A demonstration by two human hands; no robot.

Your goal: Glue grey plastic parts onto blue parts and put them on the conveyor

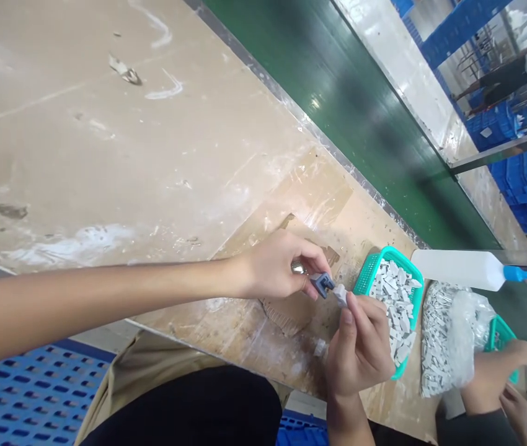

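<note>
My left hand (275, 267) reaches in from the left and pinches a small dark blue-grey plastic part (323, 284) between its fingertips. My right hand (357, 348) comes up from below, its thumb and fingers closed on a small light grey piece (340, 295). The two parts touch end to end, just above the worn tan worktable (105, 155). Right beside them stands a teal basket (371, 267) filled with several light grey pieces.
A clear bag of small grey parts (440, 341) lies right of the basket. A white squeeze bottle (459, 267) with a blue nozzle lies above it. Another person's hands (500, 371) work by a second teal basket (496, 331). A green conveyor belt (361, 118) runs diagonally behind.
</note>
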